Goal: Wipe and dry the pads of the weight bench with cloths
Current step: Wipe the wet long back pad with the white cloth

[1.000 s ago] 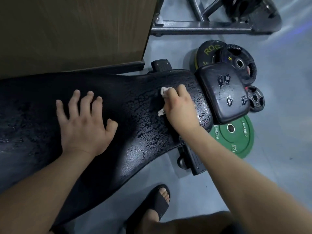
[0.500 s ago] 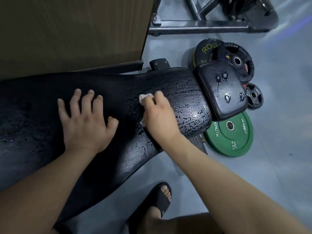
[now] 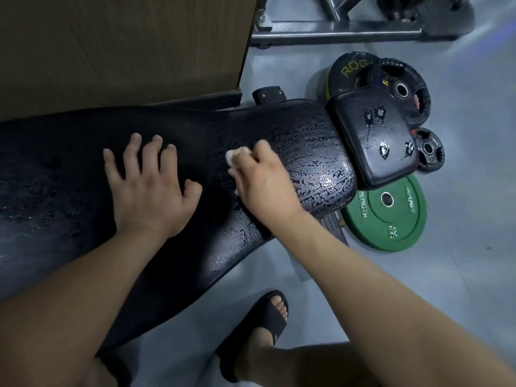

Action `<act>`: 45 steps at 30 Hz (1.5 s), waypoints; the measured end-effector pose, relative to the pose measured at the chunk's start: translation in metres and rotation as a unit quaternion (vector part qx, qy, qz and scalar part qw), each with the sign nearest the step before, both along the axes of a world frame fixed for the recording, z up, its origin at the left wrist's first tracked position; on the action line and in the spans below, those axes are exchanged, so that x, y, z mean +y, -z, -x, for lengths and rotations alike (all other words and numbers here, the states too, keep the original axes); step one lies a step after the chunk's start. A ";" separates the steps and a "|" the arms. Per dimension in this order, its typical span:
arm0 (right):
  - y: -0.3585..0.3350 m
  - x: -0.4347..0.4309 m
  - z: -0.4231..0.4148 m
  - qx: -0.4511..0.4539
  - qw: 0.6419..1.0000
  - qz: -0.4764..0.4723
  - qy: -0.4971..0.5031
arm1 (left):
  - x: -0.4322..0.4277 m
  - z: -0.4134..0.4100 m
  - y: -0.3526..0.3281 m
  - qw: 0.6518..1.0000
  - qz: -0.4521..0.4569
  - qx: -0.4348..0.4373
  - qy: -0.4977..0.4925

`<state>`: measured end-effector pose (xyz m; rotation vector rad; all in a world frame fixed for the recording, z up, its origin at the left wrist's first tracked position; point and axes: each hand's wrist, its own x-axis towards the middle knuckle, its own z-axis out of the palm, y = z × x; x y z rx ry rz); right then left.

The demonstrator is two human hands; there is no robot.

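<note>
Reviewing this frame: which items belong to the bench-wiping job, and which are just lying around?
In the job: long bench pad, small pad, white cloth, right hand gripping it, left hand pressing on the long bench pad.

Lying about: green plate, black plates, steel frame, wooden panel.

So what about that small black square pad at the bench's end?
The small black square pad looks like glossy vinyl with rounded corners. Four ragged tears break its top. It sits just past the long cracked black bench pad, over a green weight plate on the floor. Neither the left hand nor the right hand touches it.
</note>
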<state>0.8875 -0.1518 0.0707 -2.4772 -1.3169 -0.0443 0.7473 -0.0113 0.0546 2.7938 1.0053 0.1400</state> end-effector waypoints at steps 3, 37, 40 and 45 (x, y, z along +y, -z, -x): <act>-0.003 -0.034 0.003 0.019 0.999 0.017 -0.023 | 0.000 0.001 0.000 1.000 -0.003 0.006 0.006; -0.023 -0.183 -0.083 0.017 0.966 -0.013 0.256 | -0.116 -0.002 0.004 0.998 0.008 0.002 0.059; -0.031 -0.193 -0.119 0.021 0.951 -0.006 0.308 | -0.115 -0.002 0.004 0.998 0.006 0.015 0.058; -0.038 -0.197 -0.135 0.080 0.953 0.035 0.290 | -0.113 -0.005 0.006 0.998 0.004 0.025 0.061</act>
